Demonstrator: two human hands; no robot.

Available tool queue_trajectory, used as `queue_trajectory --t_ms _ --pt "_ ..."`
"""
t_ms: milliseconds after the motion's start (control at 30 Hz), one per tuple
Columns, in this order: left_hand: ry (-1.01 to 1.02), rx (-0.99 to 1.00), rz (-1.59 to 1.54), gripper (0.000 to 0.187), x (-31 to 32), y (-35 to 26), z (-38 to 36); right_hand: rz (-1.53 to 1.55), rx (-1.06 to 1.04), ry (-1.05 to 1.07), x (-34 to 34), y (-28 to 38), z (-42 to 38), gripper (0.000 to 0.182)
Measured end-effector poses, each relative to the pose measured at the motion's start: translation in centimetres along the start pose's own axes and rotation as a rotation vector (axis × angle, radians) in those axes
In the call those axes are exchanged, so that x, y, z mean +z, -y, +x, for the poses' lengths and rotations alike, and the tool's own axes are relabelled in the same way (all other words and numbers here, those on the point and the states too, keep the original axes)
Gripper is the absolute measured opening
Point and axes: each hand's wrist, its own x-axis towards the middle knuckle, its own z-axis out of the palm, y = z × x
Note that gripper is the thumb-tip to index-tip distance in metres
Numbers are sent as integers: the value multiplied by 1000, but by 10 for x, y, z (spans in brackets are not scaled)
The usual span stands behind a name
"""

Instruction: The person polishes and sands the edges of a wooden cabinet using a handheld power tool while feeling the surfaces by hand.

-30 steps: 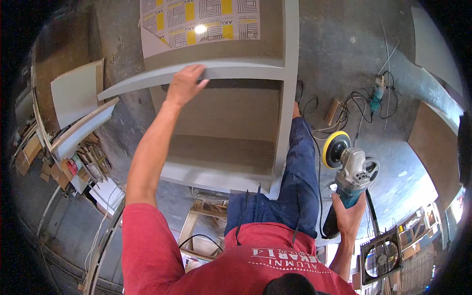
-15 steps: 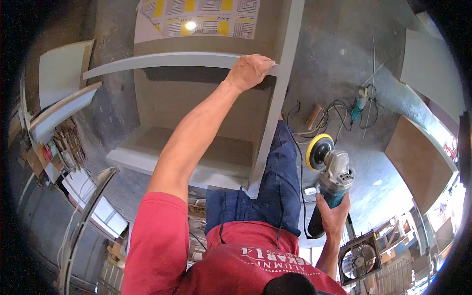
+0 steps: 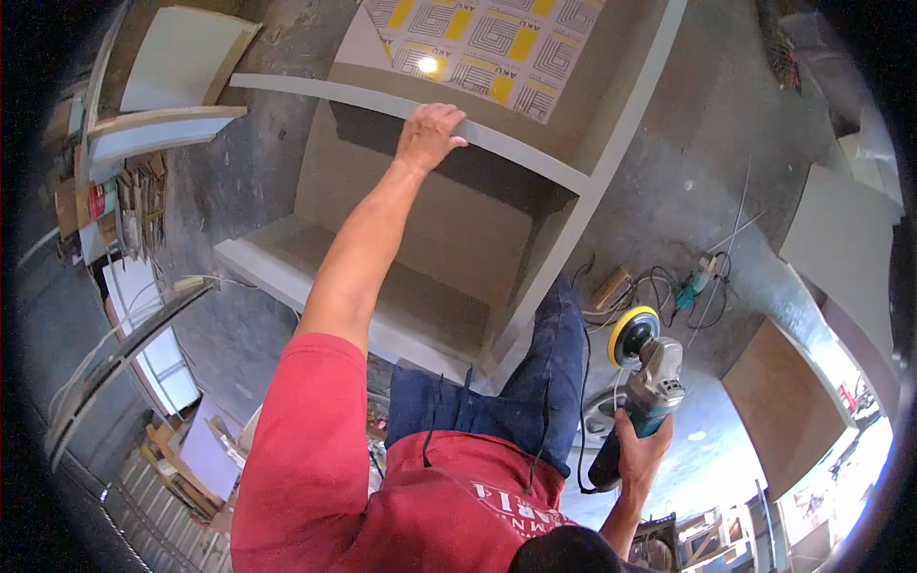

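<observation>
My left hand (image 3: 430, 138) is closed over the front edge of a shelf (image 3: 521, 158) in a grey-painted cabinet (image 3: 626, 134). Its fingers bend over the top and the thumb points right; whether anything thin lies under the palm is hidden. On the right, my right hand (image 3: 642, 451) grips the body of an angle grinder (image 3: 655, 377), held beside my leg. The grinder carries a round black pad with a yellow rim (image 3: 630, 334), which faces left and touches nothing. A black cord runs from its handle end.
A patterned sheet (image 3: 468, 48) covers part of the cabinet's upper compartment. On the floor to the right lie a teal power tool (image 3: 695, 282), tangled cords and a wood block (image 3: 609, 288). Panels (image 3: 788, 406) stand further right. Boards (image 3: 186, 57) and wood scraps (image 3: 143, 205) are at left.
My left hand has slid left along the shelf edge, away from the cabinet's right upright. The view has turned and shifted. The grinder stays in my right hand beside my leg.
</observation>
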Motion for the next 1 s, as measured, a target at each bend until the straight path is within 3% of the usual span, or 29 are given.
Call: queue_trajectory --t_ms 133,200,267,400,533,600,667,700,733,767,800,933,967,1000 --pt "-90 -226 124 30 -16 33 -25 -75 -77 16 -5 20 -6 56" --pt "-141 -359 22 30 -21 28 -64 -73 -99 39 -7 19 -6 55" --pt "-90 -428 -183 36 -9 24 -123 -53 -135 48 -7 25 -12 55" --pt "242 -556 -450 40 -34 -18 -232 -5 -285 21 3 27 -39 53" --pt "291 -639 -706 47 -46 19 -324 57 -355 -33 15 9 -79 49" --pt "50 -838 -819 49 -32 50 -388 117 -347 -51 15 3 -118 46" --pt "-72 -1109 -692 46 -27 83 -470 146 -418 -65 11 -3 -160 45" --pt "-6 -1183 -494 44 -69 68 -493 170 -476 -43 11 -6 -177 45" --pt "-97 -1213 -466 44 -30 98 -558 117 -436 -60 8 -14 -187 44" --pt "-7 -1174 -359 44 -21 111 -577 114 -439 -60 20 6 -168 44" --pt "-110 -1353 -522 41 30 133 -650 144 -466 -71 17 9 -189 44" --pt "501 -1092 -18 26 10 72 -791 81 -639 -125 -6 4 -214 50" --pt "503 -1181 -97 24 6 47 -814 48 -684 -152 -14 7 -215 51" --pt "378 -1418 -334 24 2 24 -828 38 -683 -175 -24 14 -219 54"
